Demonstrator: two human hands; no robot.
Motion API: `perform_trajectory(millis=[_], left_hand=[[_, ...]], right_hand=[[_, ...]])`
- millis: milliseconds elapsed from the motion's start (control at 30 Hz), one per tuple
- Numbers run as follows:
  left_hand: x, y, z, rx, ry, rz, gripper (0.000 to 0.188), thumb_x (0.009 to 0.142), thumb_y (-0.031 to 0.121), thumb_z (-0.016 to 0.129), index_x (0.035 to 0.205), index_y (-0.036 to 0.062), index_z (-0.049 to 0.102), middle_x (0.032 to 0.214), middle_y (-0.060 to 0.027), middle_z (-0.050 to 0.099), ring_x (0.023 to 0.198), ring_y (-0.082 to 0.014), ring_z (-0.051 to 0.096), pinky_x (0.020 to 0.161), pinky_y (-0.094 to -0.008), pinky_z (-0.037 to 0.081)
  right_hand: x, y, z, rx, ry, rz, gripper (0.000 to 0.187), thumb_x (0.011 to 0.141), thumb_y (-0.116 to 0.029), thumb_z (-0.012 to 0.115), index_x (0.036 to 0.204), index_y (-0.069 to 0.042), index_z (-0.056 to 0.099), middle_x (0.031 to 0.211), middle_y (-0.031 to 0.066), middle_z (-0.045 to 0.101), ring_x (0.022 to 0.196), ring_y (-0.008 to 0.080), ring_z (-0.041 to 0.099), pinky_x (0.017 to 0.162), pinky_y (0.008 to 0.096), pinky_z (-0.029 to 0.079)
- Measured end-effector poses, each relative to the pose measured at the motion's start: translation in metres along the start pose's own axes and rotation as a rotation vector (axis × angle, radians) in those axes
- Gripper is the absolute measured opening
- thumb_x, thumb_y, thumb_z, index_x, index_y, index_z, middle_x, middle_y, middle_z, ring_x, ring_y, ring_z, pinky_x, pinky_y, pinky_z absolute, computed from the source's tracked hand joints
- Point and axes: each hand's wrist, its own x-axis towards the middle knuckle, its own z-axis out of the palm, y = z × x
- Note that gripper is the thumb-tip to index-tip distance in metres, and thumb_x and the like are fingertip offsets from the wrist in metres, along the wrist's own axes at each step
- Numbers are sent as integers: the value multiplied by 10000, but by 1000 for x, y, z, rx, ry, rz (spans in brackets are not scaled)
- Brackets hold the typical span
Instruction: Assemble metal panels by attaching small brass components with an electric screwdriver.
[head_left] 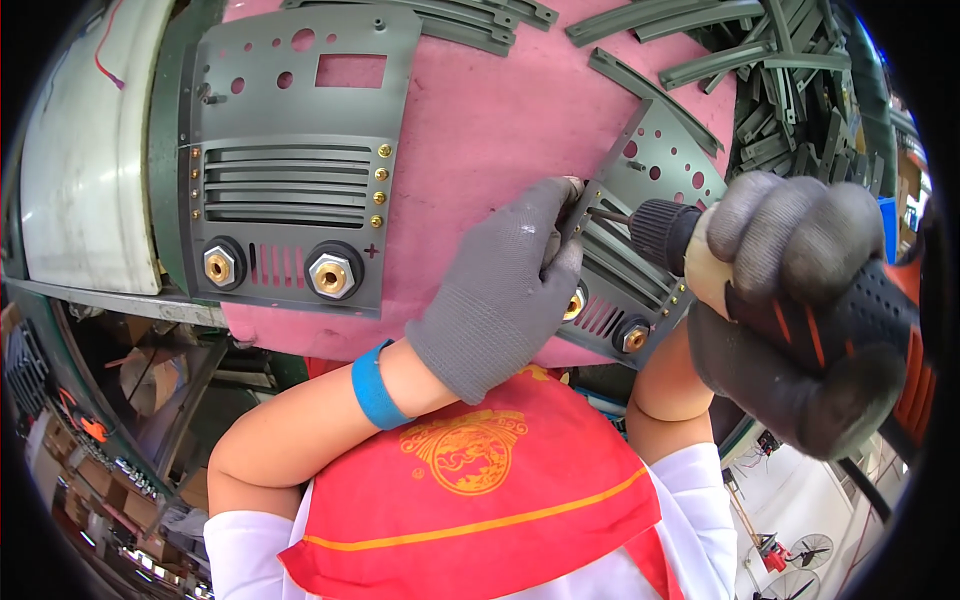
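Gripped tight in the right hand (800, 330), a power drill (850, 330) points left at the grey panel (640, 250). Left hand (500, 290) pinches a thin grey strip (600, 180) against that panel, just beside the bit.

A factory workshop: stacked grey metal strips (790, 70), punched panels (290, 170), floor fans (810, 550).
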Motion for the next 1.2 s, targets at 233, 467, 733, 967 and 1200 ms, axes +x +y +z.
perform_trajectory(millis=[233, 467, 733, 967, 1200], left_hand=[[-1, -8, 4, 9, 20, 45, 371, 874, 30, 589, 1233, -36, 522, 952, -229, 628, 830, -344, 624, 745, -416, 502], [-3, 11, -7, 30, -2, -22, 406, 876, 75, 628, 1263, -9, 542, 671, -45, 438, 628, -129, 459, 598, -296, 416], [5, 100, -138, 146, 0, 209, 303, 958, 207, 578, 1156, -17, 620, 770, 13, 555, 700, -65, 487, 624, -257, 411], [156, 114, -206, 725, 552, 656, 309, 992, 287, 506, 1094, 39, 660, 1028, -178, 692, 948, -332, 658, 809, -375, 503], [139, 90, -184, 512, 360, 737, 281, 1022, 178, 475, 1204, 22, 623, 1202, -172, 661, 1165, -319, 604, 991, -347, 464]], right_hand=[[18, -13, 0, 8, -186, 125, 515, 860, -546, 671, 862, -57, 510, 728, 20, 454, 587, 120, 466, 582, 279, 406], [17, -34, -11, 82, -206, 12, 515, 744, -508, 784, 833, -67, 532, 781, 13, 503, 602, 122, 497, 540, 265, 432], [24, -66, -25, -204, 283, -123, 562, 824, -422, 739, 1053, 50, 536, 950, 104, 600, 818, 186, 594, 763, 305, 479], [-66, -36, -51, -1384, 366, 356, 538, 855, -173, 671, 1346, -30, 504, 1208, 183, 596, 1089, 328, 601, 939, 378, 473], [-142, -23, -21, -1096, 342, 757, 515, 969, -239, 526, 1419, -10, 424, 979, 237, 672, 862, 405, 673, 732, 445, 522]])
